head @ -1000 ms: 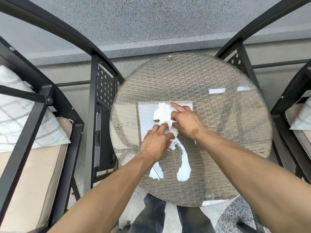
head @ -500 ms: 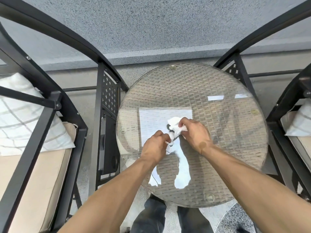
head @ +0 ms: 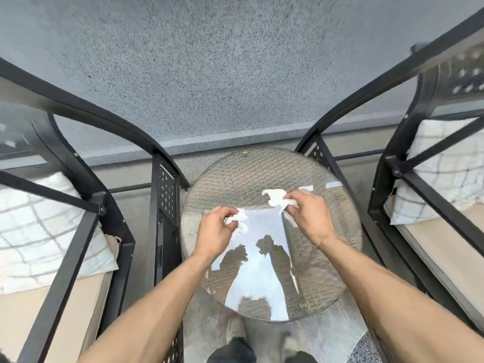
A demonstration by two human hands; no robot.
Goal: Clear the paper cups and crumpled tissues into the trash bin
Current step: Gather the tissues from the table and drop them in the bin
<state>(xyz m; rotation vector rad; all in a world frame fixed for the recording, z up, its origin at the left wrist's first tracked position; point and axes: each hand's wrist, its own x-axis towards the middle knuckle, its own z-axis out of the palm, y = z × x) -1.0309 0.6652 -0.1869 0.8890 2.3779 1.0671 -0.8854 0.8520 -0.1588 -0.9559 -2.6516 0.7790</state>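
Both hands hover over the round glass-topped wicker table [head: 246, 169]. My left hand [head: 216, 230] is closed around a small crumpled white tissue [head: 239, 220] above the table's left-middle. My right hand [head: 307, 214] grips a second, larger crumpled white tissue [head: 275, 197] a little farther back and to the right. The two tissues are apart from each other. No paper cup and no trash bin show in the head view.
Black metal chairs stand close on both sides of the table, the left chair [head: 86, 195] and the right chair [head: 408, 176], each with a beige seat cushion and a checked white pillow [head: 39, 231]. A grey speckled wall [head: 222, 74] rises behind. My shoes [head: 235, 331] show below the table's near edge.
The hands were together on one bundle of tissue at the table's middle. They have separated, each now holding its own piece, and the view has tilted up and back.
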